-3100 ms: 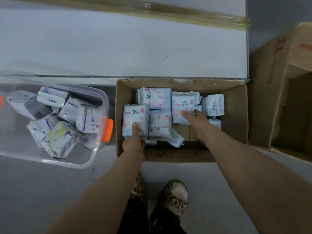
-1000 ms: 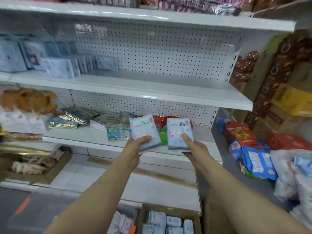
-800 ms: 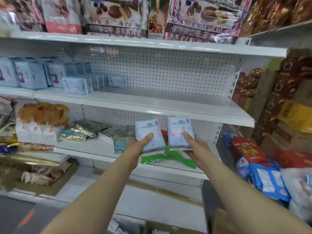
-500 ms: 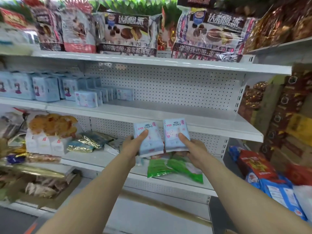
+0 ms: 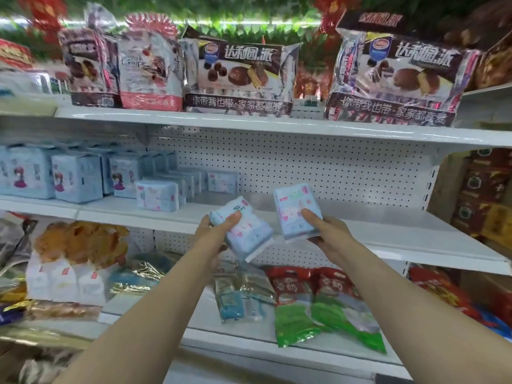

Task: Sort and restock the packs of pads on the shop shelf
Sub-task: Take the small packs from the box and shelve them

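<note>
My left fingers grip the left pack (now tilted), my right fingers the right pack, raised to the pad shelf.

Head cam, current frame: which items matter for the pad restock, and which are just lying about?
In the job:
left hand gripping a pad pack
right hand gripping a second pad pack
shelved pad packs
middle shelf

Lying about:
chocolate pie bags up top
red-and-green packets below
baked-snack bags below, at the left
</note>
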